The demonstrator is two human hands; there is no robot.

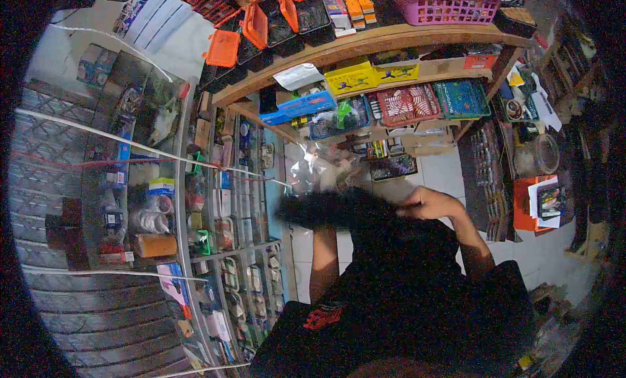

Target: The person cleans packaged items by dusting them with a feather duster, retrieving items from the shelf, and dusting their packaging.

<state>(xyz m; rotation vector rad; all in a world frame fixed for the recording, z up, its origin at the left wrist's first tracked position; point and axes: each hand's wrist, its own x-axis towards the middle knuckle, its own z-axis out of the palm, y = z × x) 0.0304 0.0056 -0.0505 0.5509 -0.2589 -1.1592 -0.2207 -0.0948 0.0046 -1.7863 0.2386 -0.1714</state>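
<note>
A black, soft-looking thing (313,207), perhaps cloth and blurred at its edges, spreads in front of my body. It merges with my black shirt, so I cannot make out its full outline. My right hand (425,203) is at its right side, with fingers curled in and apparently pinching its edge. My left forearm (324,257) comes up from below. The left hand is hidden behind the black thing, so its fingers do not show. Just beyond lies shiny clear plastic (316,166), partly covered by the black thing.
A wooden shelf unit (365,35) stands ahead, with a pink basket (450,6), orange-lidded boxes (254,26), a red tray (409,104) and a green tray (462,97). A glass display case (228,247) runs along the left. White cords (130,140) cross there. An orange box (535,205) stands right.
</note>
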